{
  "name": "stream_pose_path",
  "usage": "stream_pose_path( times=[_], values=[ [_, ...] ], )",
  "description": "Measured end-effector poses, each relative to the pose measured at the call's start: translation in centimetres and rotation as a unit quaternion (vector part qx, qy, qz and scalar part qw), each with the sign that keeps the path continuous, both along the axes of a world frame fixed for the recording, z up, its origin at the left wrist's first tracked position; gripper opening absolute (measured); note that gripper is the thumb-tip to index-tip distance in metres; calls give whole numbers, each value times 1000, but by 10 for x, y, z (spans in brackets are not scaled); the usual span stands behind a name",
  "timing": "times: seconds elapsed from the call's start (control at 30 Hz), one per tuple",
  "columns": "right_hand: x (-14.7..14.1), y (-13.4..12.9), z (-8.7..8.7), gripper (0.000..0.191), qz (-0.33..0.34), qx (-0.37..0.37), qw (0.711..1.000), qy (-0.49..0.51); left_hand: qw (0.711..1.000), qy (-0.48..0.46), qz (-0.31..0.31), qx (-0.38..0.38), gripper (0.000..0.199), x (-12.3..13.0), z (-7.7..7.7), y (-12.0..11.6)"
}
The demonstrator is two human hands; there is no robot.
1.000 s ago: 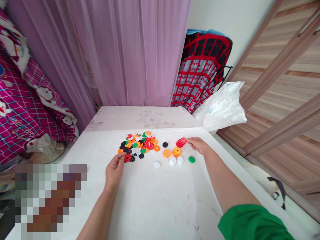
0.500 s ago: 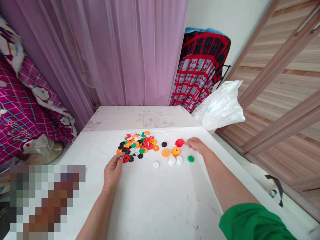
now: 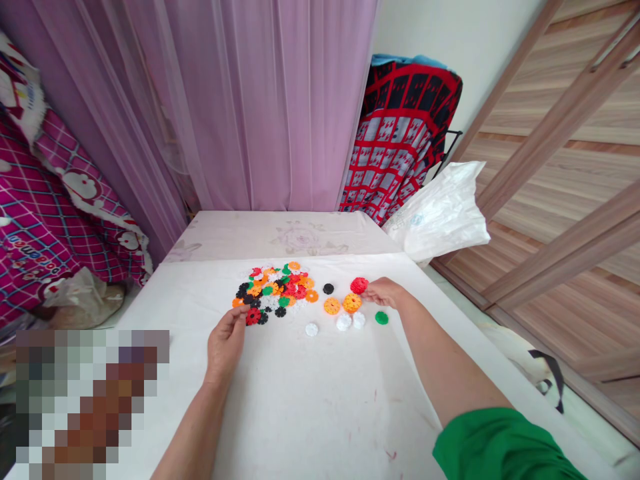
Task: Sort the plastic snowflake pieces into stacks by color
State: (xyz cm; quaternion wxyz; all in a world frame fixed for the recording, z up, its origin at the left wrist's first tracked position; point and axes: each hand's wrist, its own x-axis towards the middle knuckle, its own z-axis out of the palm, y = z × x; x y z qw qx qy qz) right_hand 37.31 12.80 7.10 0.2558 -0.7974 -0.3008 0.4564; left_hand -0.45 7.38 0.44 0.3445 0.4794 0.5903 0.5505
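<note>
My left hand (image 3: 227,337) is at the near left edge of a pile of loose notched plastic discs (image 3: 273,291) in red, orange, green, black and white. Its thumb and fingers are closed on a red notched disc (image 3: 253,316). On the right, my right hand (image 3: 384,293) has its fingers together, tips between a red disc stack (image 3: 359,286) and an orange disc stack (image 3: 352,303). Whatever its fingertips may hold is hidden. Close by lie another orange stack (image 3: 331,306), a black one (image 3: 329,289), a green one (image 3: 381,318) and several white ones (image 3: 344,322).
A white cloth covers the table (image 3: 300,400). Beyond its right edge stands a white plastic bag (image 3: 440,213), with a wooden wardrobe (image 3: 560,167) farther right. Purple curtains (image 3: 270,107) hang behind the table. A blurred patch covers the lower left.
My right hand has shifted slightly left and nearer to me, from beside the red stack toward the orange stack. My left hand and the pile look unchanged.
</note>
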Motion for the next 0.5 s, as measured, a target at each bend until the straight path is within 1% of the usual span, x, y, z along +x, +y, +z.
stream_pose_path(
  times=[0.13,0.2,0.33,0.5],
  values=[
    [-5,-3,3,5,-12,5,999,37,1000,0,2,2,35,0,0,0],
    [-7,-1,2,7,-21,11,999,47,1000,1,5,0,36,0,0,0],
    [-11,5,-1,15,-38,19,998,56,1000,8,1,0,38,0,1,0],
    [-15,17,-1,9,-53,19,997,53,1000,8,4,5,37,1,4,-2]
  ],
)
